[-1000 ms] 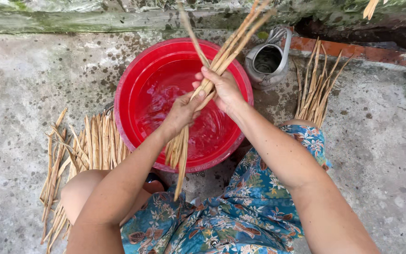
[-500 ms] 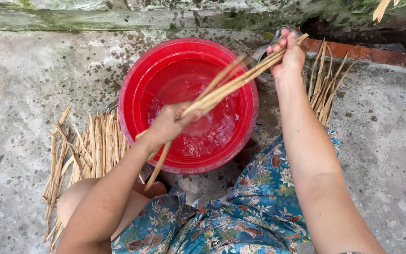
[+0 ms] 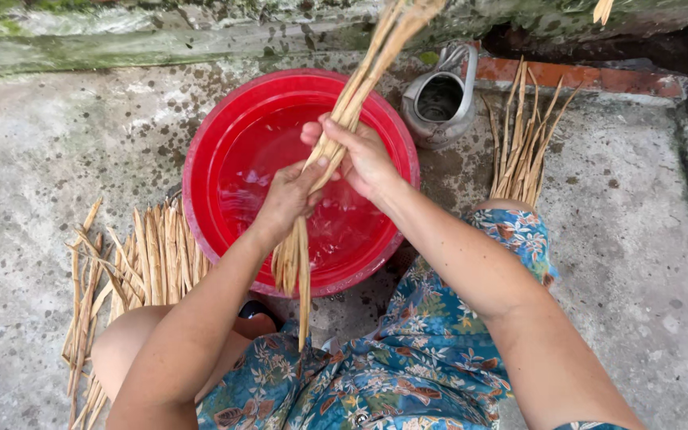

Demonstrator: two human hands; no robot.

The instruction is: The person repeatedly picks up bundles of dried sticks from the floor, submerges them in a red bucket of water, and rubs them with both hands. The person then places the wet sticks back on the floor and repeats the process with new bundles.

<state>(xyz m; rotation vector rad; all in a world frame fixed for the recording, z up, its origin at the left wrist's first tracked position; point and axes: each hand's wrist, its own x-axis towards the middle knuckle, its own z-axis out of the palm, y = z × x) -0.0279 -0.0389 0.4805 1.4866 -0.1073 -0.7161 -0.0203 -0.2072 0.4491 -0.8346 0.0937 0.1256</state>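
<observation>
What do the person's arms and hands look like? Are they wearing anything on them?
Both arms are bare, with no sleeves in sight. The left hand and right hand wear no gloves, and no rings, bracelets or watch show. The only clothing in view is the blue flowered garment over the lap.

packages: none in view | labels: none | signs: none | screens: none

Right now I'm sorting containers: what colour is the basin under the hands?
Red basin, clearest in the head view.
</observation>
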